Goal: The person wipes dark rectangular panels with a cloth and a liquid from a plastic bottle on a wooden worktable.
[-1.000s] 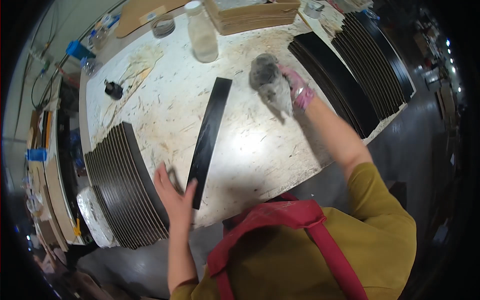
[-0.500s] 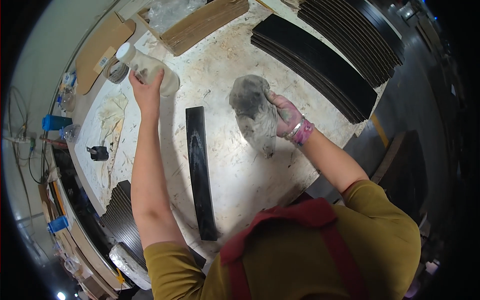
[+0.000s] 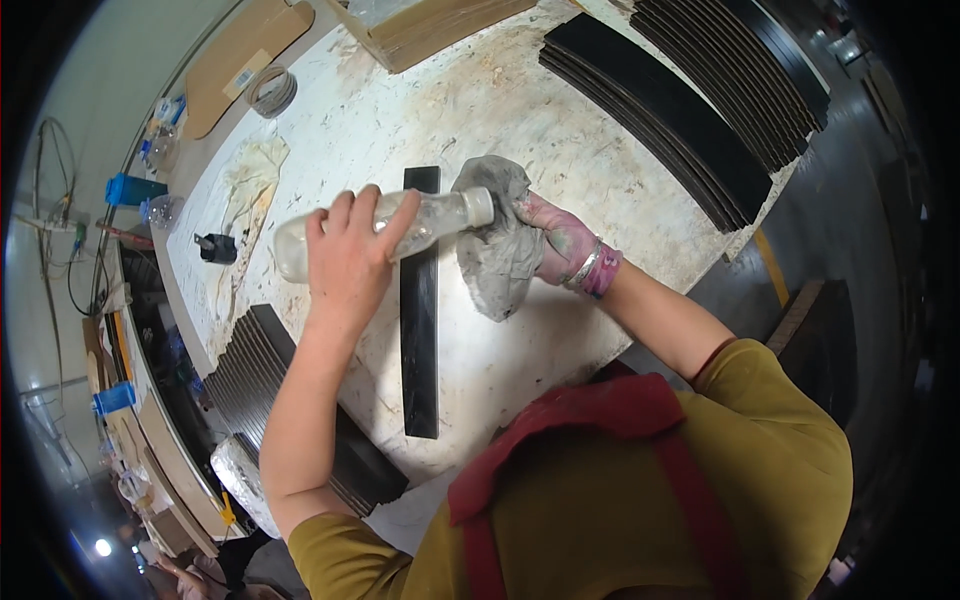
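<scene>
While the stained table (image 3: 560,115) bears black strips (image 3: 420,350), grey floor (image 3: 728,292) lies alongside

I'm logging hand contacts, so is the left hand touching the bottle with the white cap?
Touching. The head view shows it: the fingers of the left hand lie across the bottle, with no gap visible between them.

I've had the left hand (image 3: 352,250) lift the translucent bottle (image 3: 435,218) off the counter (image 3: 560,130) and tip it nearly level, its white cap (image 3: 479,207) now right at the grey rag (image 3: 497,268).
</scene>
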{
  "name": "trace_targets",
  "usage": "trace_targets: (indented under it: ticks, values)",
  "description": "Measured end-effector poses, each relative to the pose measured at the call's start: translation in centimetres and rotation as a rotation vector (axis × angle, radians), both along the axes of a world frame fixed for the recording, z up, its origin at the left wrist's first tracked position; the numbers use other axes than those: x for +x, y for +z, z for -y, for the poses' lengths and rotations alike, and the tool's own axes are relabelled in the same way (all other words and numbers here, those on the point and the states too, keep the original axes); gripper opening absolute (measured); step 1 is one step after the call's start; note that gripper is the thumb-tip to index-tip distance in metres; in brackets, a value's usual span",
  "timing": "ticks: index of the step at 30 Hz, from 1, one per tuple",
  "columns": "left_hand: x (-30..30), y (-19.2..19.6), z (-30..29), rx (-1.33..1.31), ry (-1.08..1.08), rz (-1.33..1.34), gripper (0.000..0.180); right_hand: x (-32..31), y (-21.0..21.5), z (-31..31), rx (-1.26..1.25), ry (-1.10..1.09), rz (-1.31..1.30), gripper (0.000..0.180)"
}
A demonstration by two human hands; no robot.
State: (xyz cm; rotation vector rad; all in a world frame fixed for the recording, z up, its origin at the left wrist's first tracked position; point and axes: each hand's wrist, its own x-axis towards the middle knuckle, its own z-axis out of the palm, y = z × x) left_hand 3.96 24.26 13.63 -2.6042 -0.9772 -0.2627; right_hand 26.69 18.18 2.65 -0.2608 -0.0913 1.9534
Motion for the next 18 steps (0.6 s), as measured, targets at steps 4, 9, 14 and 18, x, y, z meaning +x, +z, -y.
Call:
trace_targets:
  ticks: [4, 9, 14, 18]
  values:
    - [-0.1, 1.8, -0.1, 0.056, -0.027, -0.111, 0.059, 0.2, -0.7, 1.1, -0.156, 0.001, -0.185, 0.042]
    - [0.3, 2.6, 0.8, 0.012, -0.098, -0.146, 0.057, 1.4, 0.0, 1.9, -0.208, -0.002, -0.227, 0.039]
    - [0.6, 2.8, 0.8, -0.004, -0.098, -0.179, 0.056, 1.9, -1.2, 2.3, -0.179, -0.013, -0.157, 0.039]
    - [0.3, 0.6, -1.2, -0.075, -0.123, -0.006, 0.064, 1.2, 0.0, 1.3, -0.082, 0.126, -0.28, 0.041]
